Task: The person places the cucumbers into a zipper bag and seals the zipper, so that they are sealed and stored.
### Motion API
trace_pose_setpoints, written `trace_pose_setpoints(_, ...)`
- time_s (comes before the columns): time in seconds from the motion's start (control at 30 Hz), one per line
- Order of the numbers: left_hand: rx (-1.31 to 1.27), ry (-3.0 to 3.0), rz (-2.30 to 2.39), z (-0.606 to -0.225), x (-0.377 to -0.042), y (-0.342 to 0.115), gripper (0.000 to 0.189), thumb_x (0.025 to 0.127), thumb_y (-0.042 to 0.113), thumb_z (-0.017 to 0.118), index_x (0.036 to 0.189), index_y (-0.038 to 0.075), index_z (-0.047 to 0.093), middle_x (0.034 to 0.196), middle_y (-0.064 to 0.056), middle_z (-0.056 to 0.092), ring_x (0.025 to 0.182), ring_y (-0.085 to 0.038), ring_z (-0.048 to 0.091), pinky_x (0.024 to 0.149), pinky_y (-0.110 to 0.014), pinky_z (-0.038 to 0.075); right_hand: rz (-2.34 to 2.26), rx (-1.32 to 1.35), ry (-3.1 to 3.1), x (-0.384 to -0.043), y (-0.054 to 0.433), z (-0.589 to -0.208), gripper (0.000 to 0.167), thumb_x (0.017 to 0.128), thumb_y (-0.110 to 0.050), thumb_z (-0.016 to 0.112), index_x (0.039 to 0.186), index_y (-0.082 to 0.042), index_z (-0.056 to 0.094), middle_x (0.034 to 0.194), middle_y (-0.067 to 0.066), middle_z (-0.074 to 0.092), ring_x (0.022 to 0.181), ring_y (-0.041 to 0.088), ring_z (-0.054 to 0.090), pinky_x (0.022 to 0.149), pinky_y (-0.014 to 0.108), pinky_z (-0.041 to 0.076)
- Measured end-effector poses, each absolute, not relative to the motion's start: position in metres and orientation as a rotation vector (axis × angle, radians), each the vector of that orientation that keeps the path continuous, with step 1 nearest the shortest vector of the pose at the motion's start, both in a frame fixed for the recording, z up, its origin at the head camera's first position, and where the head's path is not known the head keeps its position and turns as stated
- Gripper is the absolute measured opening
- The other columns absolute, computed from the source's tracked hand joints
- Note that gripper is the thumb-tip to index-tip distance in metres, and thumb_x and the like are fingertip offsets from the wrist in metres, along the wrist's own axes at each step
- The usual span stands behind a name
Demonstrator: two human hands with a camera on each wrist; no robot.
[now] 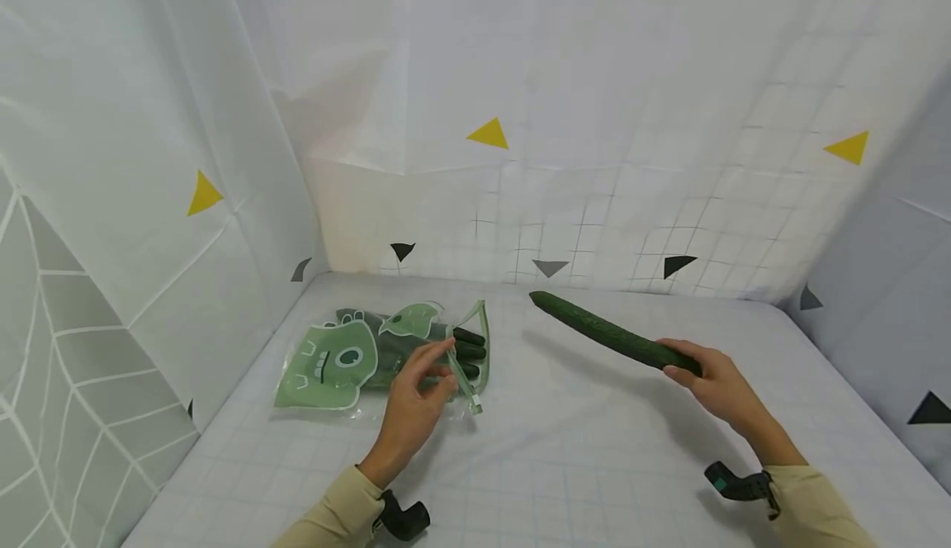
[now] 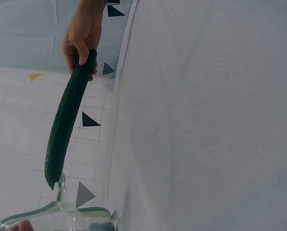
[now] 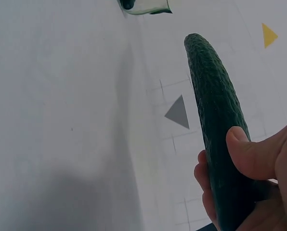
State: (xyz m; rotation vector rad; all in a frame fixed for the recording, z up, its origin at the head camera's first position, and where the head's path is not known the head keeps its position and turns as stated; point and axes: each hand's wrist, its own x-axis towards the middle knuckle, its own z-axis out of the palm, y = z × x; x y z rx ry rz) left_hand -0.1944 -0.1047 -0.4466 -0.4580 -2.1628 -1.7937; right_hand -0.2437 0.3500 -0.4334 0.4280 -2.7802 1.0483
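Observation:
A long dark green cucumber (image 1: 594, 327) is gripped near one end by my right hand (image 1: 721, 391). It is raised off the table, its far tip pointing left toward a clear zip bag (image 1: 308, 383) with green monster prints. My left hand (image 1: 416, 399) pinches the near edge of the bag's mouth, which stands parted on the right side. Dark ends of several cucumbers (image 1: 468, 351) show inside that mouth. In the right wrist view, thumb and fingers wrap the cucumber (image 3: 215, 106). The left wrist view catches only part of the bag's rim (image 2: 30, 211) at the bottom.
The white tabletop (image 1: 565, 465) carries faint grid lines. White sheets hang behind it (image 1: 594, 77) and at both sides, marked with yellow, black and grey triangles. A green slider (image 1: 476, 405) sits at the near end of the bag's zip strip.

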Motion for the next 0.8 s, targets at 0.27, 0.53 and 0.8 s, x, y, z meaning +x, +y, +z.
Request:
trace_pose_setpoints(0.27,-0.445,-2.188,-1.768,-0.445,-0.193,-0.104,0.055,0.099,0.001,0.069,0.147,0.027,0.060,0.142,0.004,0.056,0.108,-0.022,0.063,0.083,-0.032,0.053,1.117,0.540,-2.773,-0.245,0.333,-0.431,0.043,0.100,-0.010,0.071,0.141,0.000,0.062,0.134,0.023,0.062,0.105,0.032,0.057,0.079,0.038,0.050)
trace_pose_setpoints(0.53,-0.447,-2.180,-1.792,-0.443,-0.193,-0.104,0.055,0.099,0.000,0.069,0.147,0.026,0.060,0.143,0.001,0.055,0.109,-0.023,0.062,0.084,-0.031,0.054,1.142,0.684,-2.761,-0.253,0.315,-0.437,0.040,0.100,-0.010,0.071,0.139,-0.002,0.064,0.134,0.018,0.064,0.105,0.029,0.057,0.079,0.034,0.050)
trace_pose_setpoints(0.8,-0.445,-2.173,-1.800,-0.444,-0.194,-0.104,0.056,0.098,-0.001,0.068,0.147,0.026,0.061,0.144,-0.004,0.055,0.108,-0.024,0.062,0.083,-0.030,0.054,1.226,0.801,-2.718,-0.257,0.286,-0.437,0.038,0.099,-0.007,0.071,0.136,-0.002,0.066,0.134,0.017,0.064,0.108,0.029,0.058,0.082,0.035,0.051)
